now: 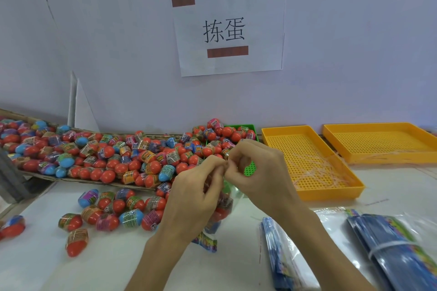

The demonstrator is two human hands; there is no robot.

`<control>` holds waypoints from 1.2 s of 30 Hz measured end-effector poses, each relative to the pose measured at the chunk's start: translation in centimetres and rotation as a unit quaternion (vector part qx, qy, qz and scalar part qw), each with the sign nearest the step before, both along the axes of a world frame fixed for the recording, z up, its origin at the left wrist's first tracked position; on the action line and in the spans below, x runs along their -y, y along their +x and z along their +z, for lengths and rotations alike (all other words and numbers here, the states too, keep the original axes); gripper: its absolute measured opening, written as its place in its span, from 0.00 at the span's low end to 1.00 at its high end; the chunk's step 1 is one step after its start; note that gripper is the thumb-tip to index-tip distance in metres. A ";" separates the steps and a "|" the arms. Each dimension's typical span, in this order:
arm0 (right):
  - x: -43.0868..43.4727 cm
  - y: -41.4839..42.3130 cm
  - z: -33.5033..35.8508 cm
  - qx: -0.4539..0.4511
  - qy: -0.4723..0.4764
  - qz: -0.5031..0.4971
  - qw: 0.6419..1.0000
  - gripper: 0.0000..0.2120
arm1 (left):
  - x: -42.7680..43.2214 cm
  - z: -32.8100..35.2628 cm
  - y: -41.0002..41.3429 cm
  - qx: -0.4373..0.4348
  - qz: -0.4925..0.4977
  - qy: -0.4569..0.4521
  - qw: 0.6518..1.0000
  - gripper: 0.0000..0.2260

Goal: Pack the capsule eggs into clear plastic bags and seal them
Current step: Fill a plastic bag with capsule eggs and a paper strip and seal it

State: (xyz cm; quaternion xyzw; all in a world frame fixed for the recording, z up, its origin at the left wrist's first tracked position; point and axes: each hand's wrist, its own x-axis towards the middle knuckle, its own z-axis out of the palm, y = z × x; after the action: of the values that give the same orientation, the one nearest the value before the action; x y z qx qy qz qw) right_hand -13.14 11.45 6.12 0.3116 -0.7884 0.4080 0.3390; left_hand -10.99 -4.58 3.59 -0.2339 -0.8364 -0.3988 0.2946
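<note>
My left hand and my right hand meet at the centre, both pinching the top of a clear plastic bag that hangs between them above the table. Inside the bag I see red capsule eggs and a printed card at its bottom. A large pile of capsule eggs, red and blue with printed wrappers, fills a cardboard tray on the left. Several loose eggs lie on the white table just left of my left hand.
A green basket with eggs stands behind my hands. Two perforated yellow trays sit to the right, the nearer holding thin strips. Stacks of blue printed bags lie at front right. A wall with a paper sign rises behind.
</note>
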 end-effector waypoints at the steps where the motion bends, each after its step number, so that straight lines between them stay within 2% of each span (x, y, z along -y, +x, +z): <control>1: -0.1 0.0 0.0 -0.003 -0.007 -0.007 1.000 0.09 | -0.1 0.0 0.0 0.000 -0.001 0.003 1.000 0.09; 8: -0.1 -0.3 -0.3 -0.017 -0.043 -0.045 0.998 0.09 | -0.6 0.3 0.4 -0.004 -0.002 0.027 1.000 0.08; 12: -1.6 -0.8 0.4 0.030 -0.148 -0.087 0.985 0.10 | -0.5 1.0 0.8 -0.028 0.018 0.087 0.996 0.09; 17: -3.4 -1.5 0.9 0.100 -0.300 -0.077 0.946 0.07 | -0.4 1.3 0.8 -0.019 0.093 0.204 0.974 0.12; 20: -5.3 -2.1 1.1 0.144 -0.399 -0.126 0.897 0.09 | 0.1 1.7 0.6 -0.031 0.150 0.284 0.947 0.11; 22: -6.6 -2.1 1.5 0.155 -0.428 -0.159 0.876 0.10 | 0.6 1.8 0.4 -0.042 0.186 0.329 0.925 0.11; 24: -7.7 -1.8 2.5 0.179 -0.362 -0.179 0.897 0.10 | 1.3 1.8 0.1 -0.051 0.215 0.353 0.909 0.12; 26: -8.1 -1.1 4.9 0.232 -0.176 -0.145 0.946 0.09 | 1.7 1.8 -0.1 -0.051 0.226 0.372 0.899 0.11; 27: -8.3 -0.8 6.4 0.255 -0.046 -0.103 0.960 0.08 | 1.8 1.7 -0.2 -0.045 0.228 0.379 0.896 0.12; 28: -8.5 -0.4 8.2 0.263 0.077 -0.042 0.961 0.07 | 1.8 1.6 -0.2 -0.038 0.229 0.383 0.894 0.11; 29: -8.6 -0.1 10.1 0.262 0.159 0.044 0.951 0.07 | 1.8 1.5 -0.2 -0.033 0.229 0.383 0.894 0.11; 30: -8.8 0.2 11.8 0.253 0.190 0.147 0.937 0.08 | 1.6 1.6 -0.2 -0.030 0.227 0.380 0.896 0.11; 31: -9.0 0.3 13.0 0.255 0.155 0.263 0.917 0.07 | 1.5 1.8 -0.1 -0.030 0.222 0.374 0.900 0.11; 32: -9.3 0.1 13.7 0.277 0.070 0.385 0.878 0.05 | 1.3 1.9 0.1 -0.032 0.216 0.369 0.903 0.12; 33: -9.4 -0.6 13.6 0.324 -0.027 0.470 0.821 0.05 | 1.1 2.1 0.2 -0.034 0.209 0.366 0.906 0.13; 34: -9.8 -1.9 12.7 0.385 -0.082 0.464 0.794 0.05 | 0.9 2.2 0.4 -0.033 0.202 0.363 0.909 0.13; 35: -10.2 -3.4 11.5 0.437 -0.087 0.337 0.829 0.07 | 0.8 2.2 0.5 -0.028 0.197 0.361 0.911 0.13; 36: -11.4 -4.6 10.1 0.405 -0.013 0.171 0.898 0.10 | 0.7 2.1 0.5 -0.019 0.191 0.359 0.914 0.13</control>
State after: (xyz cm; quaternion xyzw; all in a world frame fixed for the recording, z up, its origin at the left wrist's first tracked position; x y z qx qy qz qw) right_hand -17.75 22.85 16.25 0.2450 -0.7866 0.5611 -0.0801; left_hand -10.50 -5.29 5.74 0.0437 -0.6600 -0.6037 0.4450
